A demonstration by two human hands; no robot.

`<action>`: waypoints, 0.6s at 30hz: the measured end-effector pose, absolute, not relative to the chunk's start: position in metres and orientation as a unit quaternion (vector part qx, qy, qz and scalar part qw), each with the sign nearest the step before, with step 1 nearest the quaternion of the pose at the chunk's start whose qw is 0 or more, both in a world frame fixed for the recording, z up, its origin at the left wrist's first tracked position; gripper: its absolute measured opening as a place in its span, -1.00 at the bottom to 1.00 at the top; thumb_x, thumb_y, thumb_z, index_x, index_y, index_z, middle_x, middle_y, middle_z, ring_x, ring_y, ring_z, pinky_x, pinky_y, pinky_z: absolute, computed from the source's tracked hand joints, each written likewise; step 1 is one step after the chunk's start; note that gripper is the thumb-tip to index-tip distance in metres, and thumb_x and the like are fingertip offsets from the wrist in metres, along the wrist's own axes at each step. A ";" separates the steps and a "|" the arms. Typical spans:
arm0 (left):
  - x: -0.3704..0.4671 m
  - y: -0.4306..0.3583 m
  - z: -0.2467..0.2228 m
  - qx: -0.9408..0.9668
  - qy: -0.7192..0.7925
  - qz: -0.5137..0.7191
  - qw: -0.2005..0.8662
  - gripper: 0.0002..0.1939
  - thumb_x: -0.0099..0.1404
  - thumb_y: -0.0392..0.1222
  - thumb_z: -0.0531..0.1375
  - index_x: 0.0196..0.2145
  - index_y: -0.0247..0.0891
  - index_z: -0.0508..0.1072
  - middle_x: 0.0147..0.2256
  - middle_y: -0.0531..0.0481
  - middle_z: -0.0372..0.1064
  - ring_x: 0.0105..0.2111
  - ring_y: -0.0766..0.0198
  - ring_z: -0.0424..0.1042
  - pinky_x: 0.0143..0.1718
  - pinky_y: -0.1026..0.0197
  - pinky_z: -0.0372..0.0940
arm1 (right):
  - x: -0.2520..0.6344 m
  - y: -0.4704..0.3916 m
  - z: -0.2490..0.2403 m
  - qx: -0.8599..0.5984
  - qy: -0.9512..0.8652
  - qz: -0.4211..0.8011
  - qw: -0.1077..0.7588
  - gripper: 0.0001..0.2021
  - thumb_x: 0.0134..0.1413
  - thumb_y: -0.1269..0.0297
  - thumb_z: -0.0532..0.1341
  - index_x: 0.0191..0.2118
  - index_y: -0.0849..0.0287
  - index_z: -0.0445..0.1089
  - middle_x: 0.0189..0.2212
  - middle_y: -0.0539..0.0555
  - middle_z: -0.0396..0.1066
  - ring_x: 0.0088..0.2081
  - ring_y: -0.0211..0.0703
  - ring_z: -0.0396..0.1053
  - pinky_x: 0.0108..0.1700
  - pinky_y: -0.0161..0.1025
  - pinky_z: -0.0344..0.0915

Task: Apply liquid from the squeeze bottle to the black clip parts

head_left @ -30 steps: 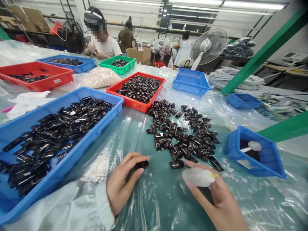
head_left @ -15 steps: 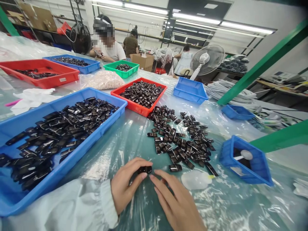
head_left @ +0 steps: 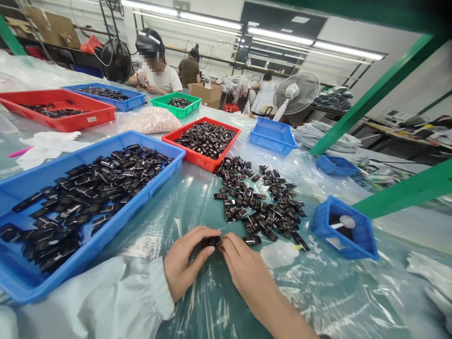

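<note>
Clear plastic sheeting (head_left: 197,197) covers the long workbench, its wrinkles and glare blurring what lies beneath. Near the front edge the left hand (head_left: 183,266) pinches a small black part (head_left: 211,242) between thumb and forefinger, just above the sheeting; the right hand (head_left: 243,273) meets it from the other side, fingertips closed on the same piece. Most of the part is hidden by the fingers, so its shape cannot be made out. Just beyond lies a loose heap of black parts (head_left: 259,202), and a translucent white object (head_left: 279,254) rests beside the right hand, its nature unclear. A large blue tray (head_left: 116,221) of similar parts sits to the left, cut off by the frame edge. A small blue bin (head_left: 344,228) stands to the right, contents partly hidden by its wall. A seated co-worker (head_left: 155,70) works at the far end.
</note>
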State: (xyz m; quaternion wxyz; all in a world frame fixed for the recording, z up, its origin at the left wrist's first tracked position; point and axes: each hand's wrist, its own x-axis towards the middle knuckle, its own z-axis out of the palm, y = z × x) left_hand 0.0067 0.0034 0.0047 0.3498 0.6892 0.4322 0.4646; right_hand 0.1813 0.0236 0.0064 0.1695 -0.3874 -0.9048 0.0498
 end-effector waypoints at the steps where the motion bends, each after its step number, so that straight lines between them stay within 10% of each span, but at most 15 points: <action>1: 0.006 0.004 0.004 0.687 0.434 0.467 0.348 -0.75 0.37 -0.25 0.04 -0.02 -0.16 0.36 -0.12 -0.06 0.39 -0.11 0.17 0.39 -0.09 0.16 0.30 | 0.180 0.025 0.007 -0.396 -0.900 0.061 0.170 -0.74 0.24 0.55 -0.11 -0.24 0.24 0.30 -0.36 0.17 0.33 -0.39 0.02 0.37 -0.48 -0.10 0.33; 18: 0.003 -0.002 0.007 0.739 0.397 0.452 0.302 -0.76 0.38 -0.29 0.04 -0.02 -0.18 0.33 -0.14 -0.11 0.39 -0.12 0.16 0.37 -0.10 0.13 0.28 | 0.178 0.010 0.047 -0.423 -0.526 0.648 0.353 -0.79 0.17 0.14 0.16 -0.37 0.17 0.28 -0.53 -0.04 0.31 -0.47 -0.26 0.32 -0.39 -0.30 0.29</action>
